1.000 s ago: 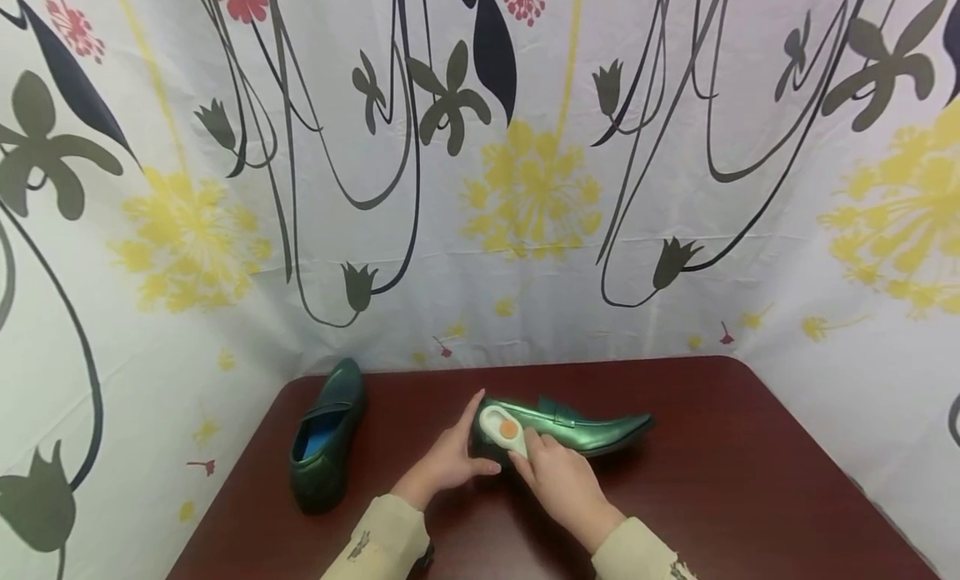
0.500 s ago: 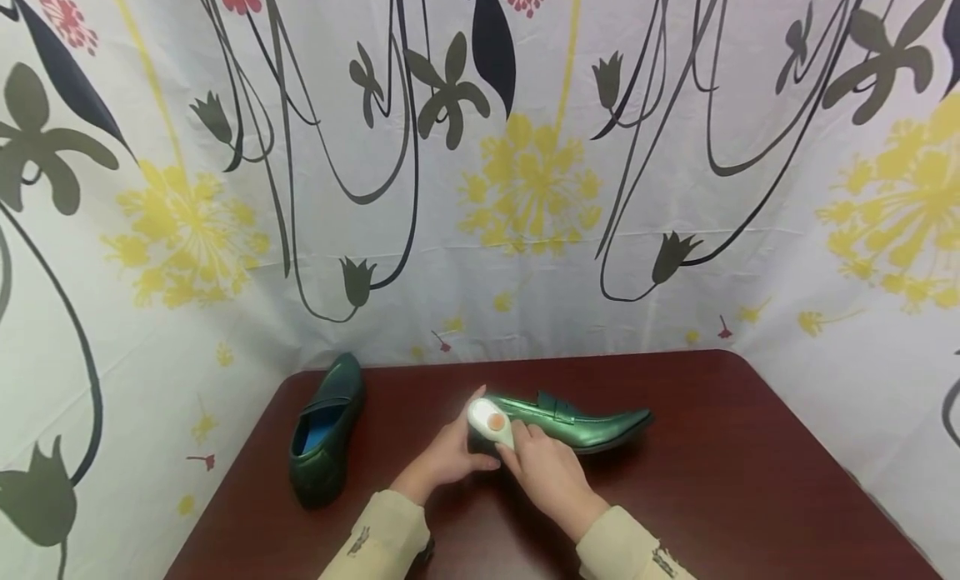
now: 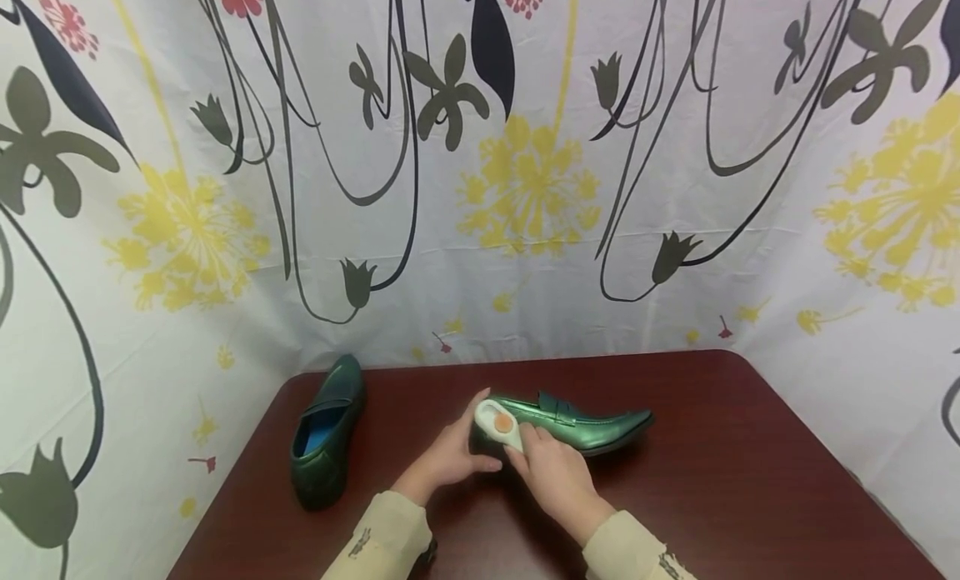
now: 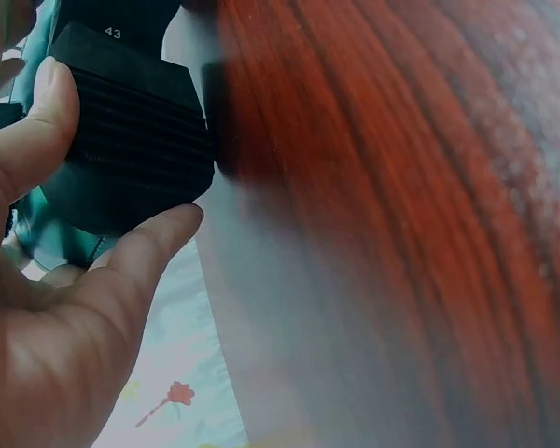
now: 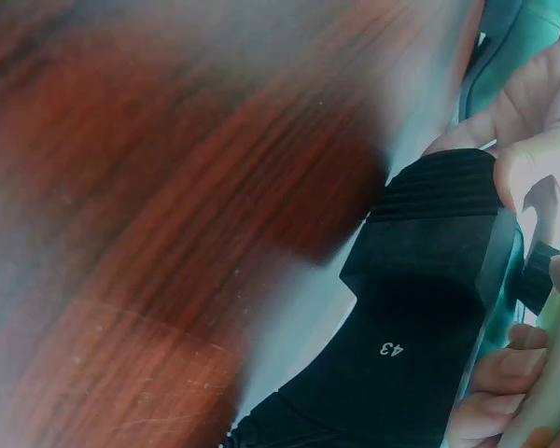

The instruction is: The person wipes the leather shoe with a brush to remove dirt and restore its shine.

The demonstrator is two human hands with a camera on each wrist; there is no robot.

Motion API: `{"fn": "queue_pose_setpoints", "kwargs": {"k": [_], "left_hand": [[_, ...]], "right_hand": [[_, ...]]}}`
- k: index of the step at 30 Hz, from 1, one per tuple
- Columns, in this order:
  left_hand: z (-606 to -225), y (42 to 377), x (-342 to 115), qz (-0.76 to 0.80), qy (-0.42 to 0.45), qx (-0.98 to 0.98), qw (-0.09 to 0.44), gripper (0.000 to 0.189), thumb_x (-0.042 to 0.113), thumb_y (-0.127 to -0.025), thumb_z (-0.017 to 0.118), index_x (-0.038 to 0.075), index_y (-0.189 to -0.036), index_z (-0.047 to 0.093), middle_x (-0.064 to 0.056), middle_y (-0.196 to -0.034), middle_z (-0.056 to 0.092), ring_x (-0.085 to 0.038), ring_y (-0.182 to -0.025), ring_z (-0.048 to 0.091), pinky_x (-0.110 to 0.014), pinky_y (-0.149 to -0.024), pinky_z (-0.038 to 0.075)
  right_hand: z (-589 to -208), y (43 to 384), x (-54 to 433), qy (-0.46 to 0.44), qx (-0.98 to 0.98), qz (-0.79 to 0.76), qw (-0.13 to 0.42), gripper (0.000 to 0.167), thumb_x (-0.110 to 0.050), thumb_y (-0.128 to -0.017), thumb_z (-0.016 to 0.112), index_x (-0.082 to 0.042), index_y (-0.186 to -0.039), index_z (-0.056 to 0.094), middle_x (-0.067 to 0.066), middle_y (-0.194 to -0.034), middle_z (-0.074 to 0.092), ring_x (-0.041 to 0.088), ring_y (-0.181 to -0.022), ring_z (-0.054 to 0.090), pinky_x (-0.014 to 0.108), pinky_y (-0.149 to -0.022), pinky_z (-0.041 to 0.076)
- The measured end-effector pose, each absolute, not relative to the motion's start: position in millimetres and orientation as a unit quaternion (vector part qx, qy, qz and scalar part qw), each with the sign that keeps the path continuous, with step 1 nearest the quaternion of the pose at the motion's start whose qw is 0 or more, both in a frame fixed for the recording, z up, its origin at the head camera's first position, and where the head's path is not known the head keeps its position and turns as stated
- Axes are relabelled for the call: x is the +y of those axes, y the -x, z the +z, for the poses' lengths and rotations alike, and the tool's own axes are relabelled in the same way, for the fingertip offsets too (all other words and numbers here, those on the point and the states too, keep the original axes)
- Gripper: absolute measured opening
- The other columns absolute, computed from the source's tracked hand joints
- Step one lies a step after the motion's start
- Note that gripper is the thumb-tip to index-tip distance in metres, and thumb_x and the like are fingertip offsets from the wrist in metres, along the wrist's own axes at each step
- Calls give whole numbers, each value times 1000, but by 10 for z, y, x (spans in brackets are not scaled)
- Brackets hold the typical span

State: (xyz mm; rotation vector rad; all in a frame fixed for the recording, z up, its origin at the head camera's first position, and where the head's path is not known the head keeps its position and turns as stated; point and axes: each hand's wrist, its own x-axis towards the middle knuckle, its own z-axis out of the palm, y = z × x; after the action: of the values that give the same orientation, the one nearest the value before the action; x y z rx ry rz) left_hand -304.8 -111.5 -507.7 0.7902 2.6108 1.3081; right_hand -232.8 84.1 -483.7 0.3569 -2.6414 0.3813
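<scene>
A shiny green loafer lies with its heel to the left and its toe to the right. My left hand grips it round the heel, and the left wrist view shows thumb and fingers on the black heel block. In my right hand is a white, pale-green-edged brush with an orange spot, held against the loafer's side near the heel. Dark bristles face the shoe in the right wrist view. The black sole, marked 43, is tipped toward the wrist cameras.
A second green loafer with a blue insole stands at the table's left, toe pointing away. The dark red wooden table has rounded far corners. A white flower-printed cloth hangs behind and at both sides.
The brush and right hand shifted a little left along the heel side, then back right. My left hand and the loafer stay nearly in place.
</scene>
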Motion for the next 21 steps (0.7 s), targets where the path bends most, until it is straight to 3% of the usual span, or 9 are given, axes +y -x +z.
{"fn": "queue_pose_setpoints", "kwargs": {"k": [13, 21], "left_hand": [[-5038, 3029, -1093, 435, -243, 864, 72, 114, 23, -78, 89, 27, -163, 13, -14, -154, 47, -30, -138, 49, -55, -113, 38], [-5020, 3027, -1105, 436, -236, 865, 81, 114, 28, -78, 89, 36, -162, 11, -13, -155, 45, -30, -138, 48, -55, -112, 39]], "right_hand": [[-4833, 2296, 939, -126, -961, 155, 192, 34, -46, -97, 64, -13, -106, 60, 0, -81, 63, 18, -56, 55, 32, -47, 41], [-4839, 2261, 1041, -115, -965, 142, 188, 32, -47, -98, 63, -15, -100, 58, -5, -74, 57, 11, -52, 45, 29, -46, 35]]}}
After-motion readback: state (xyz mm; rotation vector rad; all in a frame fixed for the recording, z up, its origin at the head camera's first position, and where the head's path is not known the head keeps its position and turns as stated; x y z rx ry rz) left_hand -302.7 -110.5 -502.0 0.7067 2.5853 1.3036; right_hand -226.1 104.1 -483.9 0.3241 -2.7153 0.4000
